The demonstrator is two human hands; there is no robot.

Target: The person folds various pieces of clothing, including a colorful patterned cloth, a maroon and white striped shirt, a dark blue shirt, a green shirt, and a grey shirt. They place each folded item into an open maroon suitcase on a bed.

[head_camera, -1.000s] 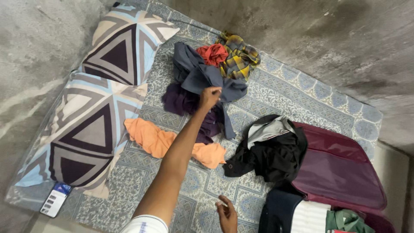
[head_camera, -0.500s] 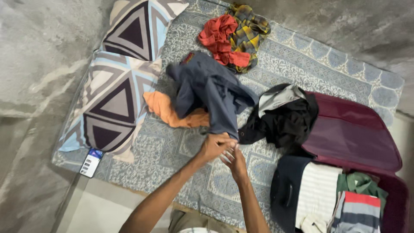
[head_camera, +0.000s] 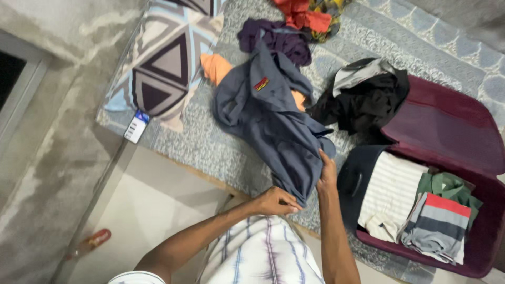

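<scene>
A grey-blue shirt [head_camera: 271, 121] with a small red patch lies stretched across the patterned mattress [head_camera: 210, 152], its near end pulled to the mattress edge. My left hand [head_camera: 276, 201] grips that near end from below. My right hand [head_camera: 327, 176] holds the same end on its right side. Under the shirt's far part peek an orange cloth [head_camera: 215, 67] and a purple garment [head_camera: 273, 39].
An open maroon suitcase [head_camera: 452, 131] at the right holds folded striped and green clothes [head_camera: 421, 210]. A black and grey heap [head_camera: 368, 97] lies beside it. A geometric pillow [head_camera: 163, 68], a phone [head_camera: 137, 126], red and yellow clothes [head_camera: 310, 13], and a red bottle [head_camera: 89, 243] on the floor.
The shirt has been dragged nearer to me and spread longer over the mattress. Both hands moved down to the mattress edge with it. The view shifted toward the floor.
</scene>
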